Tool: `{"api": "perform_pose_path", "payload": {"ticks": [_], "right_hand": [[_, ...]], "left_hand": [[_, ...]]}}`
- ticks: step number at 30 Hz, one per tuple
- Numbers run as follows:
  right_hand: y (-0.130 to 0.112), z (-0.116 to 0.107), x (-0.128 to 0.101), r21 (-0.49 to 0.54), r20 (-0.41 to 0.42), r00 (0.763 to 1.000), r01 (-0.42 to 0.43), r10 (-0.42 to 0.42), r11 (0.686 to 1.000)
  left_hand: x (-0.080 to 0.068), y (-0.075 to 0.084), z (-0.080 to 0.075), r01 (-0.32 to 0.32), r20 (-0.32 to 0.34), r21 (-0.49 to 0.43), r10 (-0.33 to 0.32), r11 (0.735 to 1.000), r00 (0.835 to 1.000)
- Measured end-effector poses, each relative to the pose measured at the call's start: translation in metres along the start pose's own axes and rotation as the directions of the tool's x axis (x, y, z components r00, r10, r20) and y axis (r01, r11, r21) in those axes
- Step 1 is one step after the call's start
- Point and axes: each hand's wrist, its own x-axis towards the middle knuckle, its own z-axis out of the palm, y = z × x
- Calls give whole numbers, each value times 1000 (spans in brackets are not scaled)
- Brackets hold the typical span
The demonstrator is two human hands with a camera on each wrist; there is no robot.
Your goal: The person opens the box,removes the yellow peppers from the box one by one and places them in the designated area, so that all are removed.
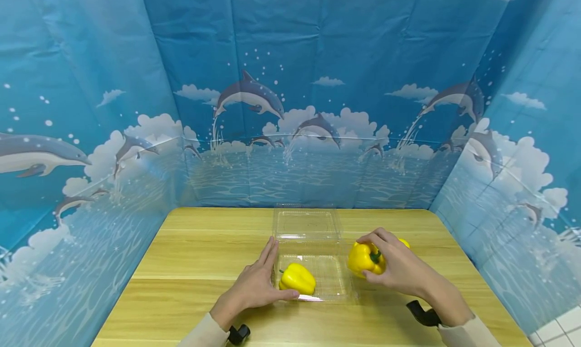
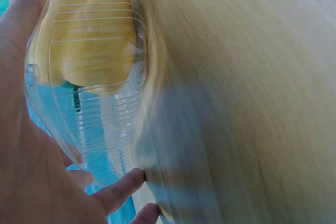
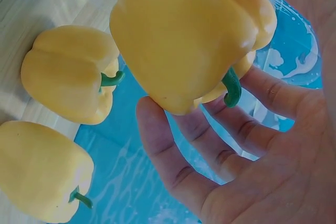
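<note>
A clear plastic clamshell container point(image 1: 338, 286) lies open mid-table, its lid point(image 1: 306, 225) folded back. One yellow bell pepper point(image 1: 297, 278) lies in its base. My left hand point(image 1: 254, 285) rests against the container's left side with straight fingers, thumb along the front edge. In the left wrist view the palm point(image 2: 21, 171) lies against the ribbed container wall point(image 2: 94, 119), with the pepper point(image 2: 89, 51) behind it. My right hand point(image 1: 396, 269) grips a second yellow pepper point(image 1: 362, 259) just right of the container, fingers point(image 3: 178, 156) curled round that pepper point(image 3: 189, 35).
Two more yellow peppers point(image 3: 68, 72) point(image 3: 42, 177) lie on the wooden table point(image 1: 190, 256) by my right hand; one point(image 1: 404, 243) peeks out behind it. Blue dolphin-print sheets point(image 1: 290, 110) wall in the table at the back and both sides.
</note>
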Motion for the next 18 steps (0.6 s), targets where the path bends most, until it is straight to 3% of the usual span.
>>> {"api": "perform_pose_path", "payload": {"ticks": [18], "right_hand": [[5,-2,-7,12,48,999,-14,13,1000]], "left_hand": [[1,0,-1,1,1,-11,-1,1000,1000]]}}
